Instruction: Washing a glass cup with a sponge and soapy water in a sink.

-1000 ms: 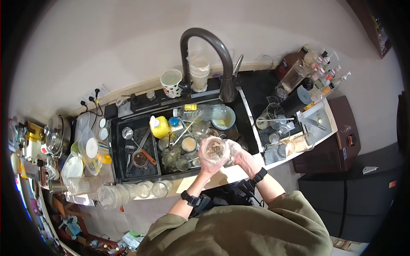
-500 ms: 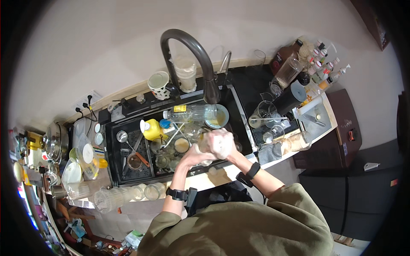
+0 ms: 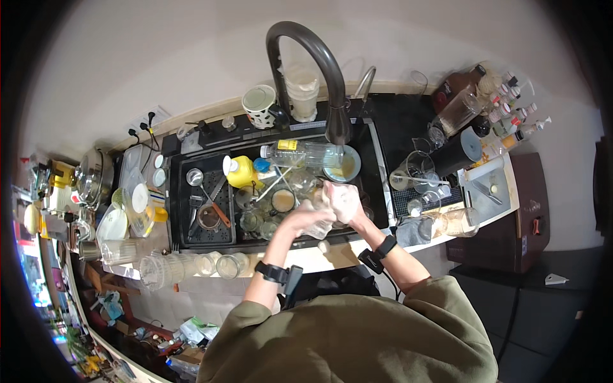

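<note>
Over the front of the black sink (image 3: 381, 172), my hands are close together and touching. My left hand (image 3: 302, 221) is closed round a clear, soapy glass (image 3: 318, 228). White suds coat my right hand (image 3: 343, 203); its fingers are curled at the glass's upper end, and whatever lies inside them is hidden. Just left of my hands, several glasses (image 3: 269, 228) crowd the basin. Behind them lie a yellow bottle (image 3: 242, 172), a clear plastic bottle (image 3: 305, 154) and a pale blue bowl (image 3: 350, 167).
A dark tall faucet (image 3: 332, 70) arches over the basin. The left drain tray (image 3: 191, 226) holds a ladle (image 3: 195, 177) and a strainer (image 3: 208, 217). Glass jars (image 3: 231, 264) line the front edge. Pitchers and glasses (image 3: 418, 167) stand right, with bottles (image 3: 504, 115) behind.
The whole view has shifted, moving the sink right and faucet up in the picture. My hands stay together; the glass shows more below my right hand, which has turned slightly.
</note>
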Demonstrator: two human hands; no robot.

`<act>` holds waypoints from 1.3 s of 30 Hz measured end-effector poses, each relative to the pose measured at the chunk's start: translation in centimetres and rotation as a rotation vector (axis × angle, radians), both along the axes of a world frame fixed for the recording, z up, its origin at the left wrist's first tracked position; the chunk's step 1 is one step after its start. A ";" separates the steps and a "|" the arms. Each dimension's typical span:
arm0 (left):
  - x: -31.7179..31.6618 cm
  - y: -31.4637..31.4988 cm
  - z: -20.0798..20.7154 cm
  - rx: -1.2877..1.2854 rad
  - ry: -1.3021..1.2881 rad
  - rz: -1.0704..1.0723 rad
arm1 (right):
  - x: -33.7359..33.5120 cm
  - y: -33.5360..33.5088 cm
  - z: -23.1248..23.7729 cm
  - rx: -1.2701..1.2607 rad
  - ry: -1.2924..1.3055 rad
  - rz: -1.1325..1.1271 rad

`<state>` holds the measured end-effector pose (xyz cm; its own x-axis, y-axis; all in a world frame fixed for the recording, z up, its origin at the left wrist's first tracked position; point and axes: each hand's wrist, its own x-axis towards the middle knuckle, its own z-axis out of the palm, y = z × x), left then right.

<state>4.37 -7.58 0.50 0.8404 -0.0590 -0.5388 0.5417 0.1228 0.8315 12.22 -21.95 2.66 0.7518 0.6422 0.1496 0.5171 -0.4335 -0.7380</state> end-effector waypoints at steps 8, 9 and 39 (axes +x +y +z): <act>-0.4 -3.3 0.5 0.924 -0.066 -0.063 | -0.7 2.4 -2.9 -0.244 0.114 -0.207; -0.2 -3.5 0.8 1.002 -0.054 -0.048 | -0.6 2.4 -3.1 -0.365 -0.256 -0.038; -1.6 -0.8 -1.1 0.406 -0.107 0.247 | -0.6 3.0 -0.5 -0.158 0.053 0.132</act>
